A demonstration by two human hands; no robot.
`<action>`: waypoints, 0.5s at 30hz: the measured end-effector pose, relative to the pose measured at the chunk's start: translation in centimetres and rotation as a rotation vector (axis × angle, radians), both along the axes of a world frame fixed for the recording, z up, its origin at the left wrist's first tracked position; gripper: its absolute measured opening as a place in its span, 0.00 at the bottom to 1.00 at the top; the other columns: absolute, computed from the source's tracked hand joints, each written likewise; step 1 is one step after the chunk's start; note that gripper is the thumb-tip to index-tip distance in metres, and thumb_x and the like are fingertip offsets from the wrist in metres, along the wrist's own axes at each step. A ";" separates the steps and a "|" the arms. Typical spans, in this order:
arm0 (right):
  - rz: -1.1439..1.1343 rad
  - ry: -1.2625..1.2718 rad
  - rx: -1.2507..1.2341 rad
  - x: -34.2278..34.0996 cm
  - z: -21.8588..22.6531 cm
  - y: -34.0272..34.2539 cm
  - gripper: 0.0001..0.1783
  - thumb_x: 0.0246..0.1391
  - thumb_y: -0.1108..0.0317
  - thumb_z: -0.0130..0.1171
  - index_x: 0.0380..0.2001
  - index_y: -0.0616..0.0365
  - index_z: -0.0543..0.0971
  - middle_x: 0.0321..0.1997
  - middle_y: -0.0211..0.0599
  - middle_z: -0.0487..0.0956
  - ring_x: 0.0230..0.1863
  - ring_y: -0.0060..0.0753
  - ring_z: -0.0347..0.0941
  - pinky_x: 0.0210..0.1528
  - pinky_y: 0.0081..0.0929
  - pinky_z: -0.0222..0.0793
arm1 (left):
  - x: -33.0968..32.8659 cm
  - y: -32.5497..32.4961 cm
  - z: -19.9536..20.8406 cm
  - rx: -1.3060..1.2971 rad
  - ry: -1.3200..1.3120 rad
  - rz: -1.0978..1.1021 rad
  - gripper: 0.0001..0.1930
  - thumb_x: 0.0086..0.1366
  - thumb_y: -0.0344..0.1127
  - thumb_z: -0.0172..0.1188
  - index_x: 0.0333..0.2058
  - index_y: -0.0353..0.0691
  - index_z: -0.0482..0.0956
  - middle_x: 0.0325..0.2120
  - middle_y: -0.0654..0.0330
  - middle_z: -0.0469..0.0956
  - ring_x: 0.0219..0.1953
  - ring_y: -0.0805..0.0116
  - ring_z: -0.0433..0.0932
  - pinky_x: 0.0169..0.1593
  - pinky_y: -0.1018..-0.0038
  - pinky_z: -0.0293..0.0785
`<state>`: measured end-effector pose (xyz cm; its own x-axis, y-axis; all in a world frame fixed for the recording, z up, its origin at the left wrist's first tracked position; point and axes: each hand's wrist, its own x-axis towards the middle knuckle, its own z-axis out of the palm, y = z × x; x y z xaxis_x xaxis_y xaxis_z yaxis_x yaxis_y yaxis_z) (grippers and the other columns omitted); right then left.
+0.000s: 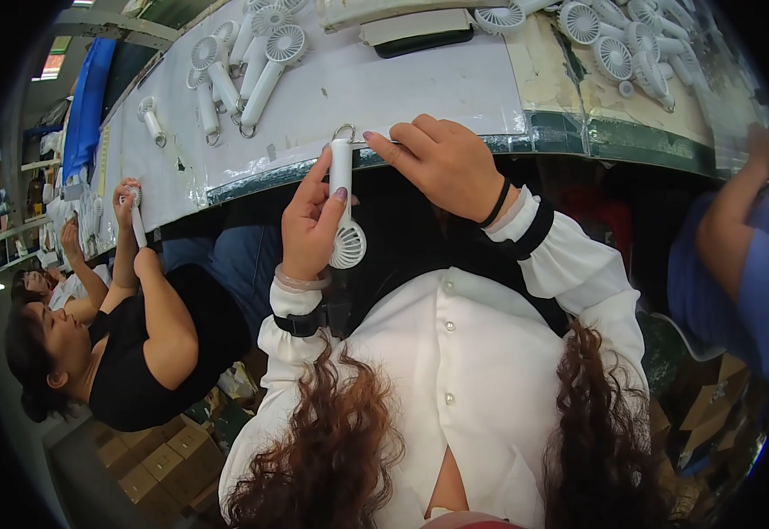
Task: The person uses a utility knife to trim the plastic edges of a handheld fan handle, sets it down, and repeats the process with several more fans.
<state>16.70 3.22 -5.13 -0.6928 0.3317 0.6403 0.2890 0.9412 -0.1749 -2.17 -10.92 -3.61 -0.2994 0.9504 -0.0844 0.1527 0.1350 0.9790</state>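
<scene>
Holding the fan (340,167), I have my left hand (310,220) clamped around its handle, thumb across it and one finger laid along the side. The fan is at the front edge of the counter (455,99), its round head toward me, short of that edge, its handle pointing away; whether the handle rests on the edge I cannot tell. The ring (344,125) stands at the handle's end. My right hand (446,167) is on the other side, index finger stretched out with its tip just beside the ring; whether those fingers are closed on anything, I cannot tell. I judge the step to be fitting or checking the ring. The next move probably calls for a steady left grip while my right fingertip meets the ring and tests its seat. More fans (264,84) lie toward the counter's far left corner, a lone fan (152,123) near its left edge, and a pile (640,44) toward the far right corner.
</scene>
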 end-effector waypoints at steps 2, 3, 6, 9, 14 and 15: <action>-0.027 0.046 -0.015 0.0 0.0 -0.1 0.26 0.47 0.74 0.61 0.53 0.50 0.79 0.37 0.29 0.76 0.35 0.31 0.74 0.34 0.26 0.74 | 0.2 0.2 0.1 -0.022 -0.058 0.001 0.28 0.69 0.25 0.53 0.68 0.40 0.63 0.32 0.62 0.79 0.34 0.80 0.76 0.39 0.84 0.71; -0.026 0.046 -0.015 0.0 0.0 0.1 0.26 0.47 0.74 0.61 0.53 0.50 0.79 0.37 0.29 0.76 0.35 0.31 0.74 0.34 0.26 0.74 | 0.2 0.3 0.2 -0.033 -0.088 0.001 0.28 0.69 0.25 0.53 0.68 0.40 0.62 0.32 0.62 0.80 0.34 0.80 0.76 0.39 0.84 0.71; -0.143 0.190 -0.289 -0.1 0.5 0.6 0.24 0.52 0.74 0.62 0.54 0.52 0.79 0.34 0.31 0.76 0.33 0.30 0.74 0.35 0.24 0.73 | -0.2 0.3 0.2 -0.056 -0.153 -0.021 0.28 0.70 0.26 0.52 0.68 0.40 0.61 0.32 0.60 0.80 0.32 0.79 0.76 0.37 0.83 0.72; -0.050 0.275 -0.665 0.2 2.2 1.1 0.20 0.57 0.72 0.61 0.54 0.55 0.79 0.34 0.30 0.77 0.33 0.25 0.73 0.36 0.22 0.72 | 0.0 0.2 0.8 -0.070 -0.297 -0.055 0.28 0.71 0.28 0.50 0.69 0.40 0.60 0.33 0.57 0.80 0.29 0.77 0.77 0.35 0.82 0.73; 0.266 0.261 -1.209 0.4 1.3 2.4 0.16 0.64 0.67 0.58 0.54 0.60 0.78 0.36 0.25 0.77 0.35 0.14 0.69 0.38 0.17 0.69 | 0.6 1.6 2.7 -0.116 -0.650 -0.231 0.28 0.73 0.34 0.45 0.70 0.40 0.55 0.35 0.49 0.80 0.25 0.71 0.78 0.29 0.78 0.76; 0.268 0.258 -1.202 0.4 1.5 2.6 0.16 0.64 0.67 0.58 0.54 0.60 0.78 0.36 0.25 0.77 0.35 0.14 0.69 0.38 0.17 0.69 | 0.7 1.7 2.8 -0.137 -0.716 -0.283 0.28 0.74 0.36 0.43 0.70 0.40 0.54 0.36 0.46 0.80 0.25 0.69 0.79 0.27 0.77 0.77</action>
